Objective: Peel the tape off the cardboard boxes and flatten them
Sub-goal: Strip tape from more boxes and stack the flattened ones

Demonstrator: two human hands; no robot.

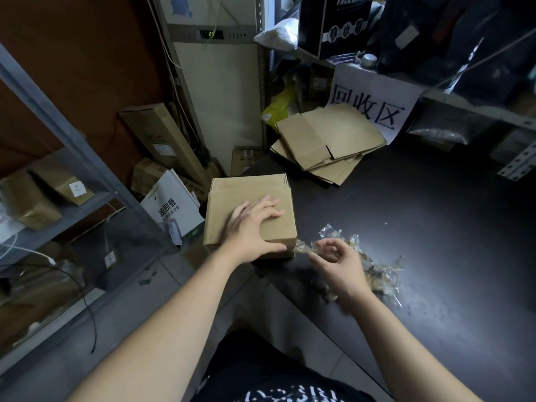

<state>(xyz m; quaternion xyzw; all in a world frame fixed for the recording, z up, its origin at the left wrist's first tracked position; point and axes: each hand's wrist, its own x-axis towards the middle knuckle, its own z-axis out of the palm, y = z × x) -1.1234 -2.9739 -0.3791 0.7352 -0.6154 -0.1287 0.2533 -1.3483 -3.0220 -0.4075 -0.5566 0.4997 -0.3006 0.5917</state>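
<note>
The right grip [338, 262] pinched a strip of clear tape [304, 247] that ran to the near right corner of the cardboard box [246, 192]. The left grip [255, 227] pressed on the box's top with its fingers spread. The box sat at the left edge of the table [420, 213], with crumpled tape [380, 274] beside the right grip and flattened boxes [327, 140] stacked farther back.

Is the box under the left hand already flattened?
No, the cardboard box under the left hand has its full box shape, unlike the flattened boxes piled behind it.
</note>
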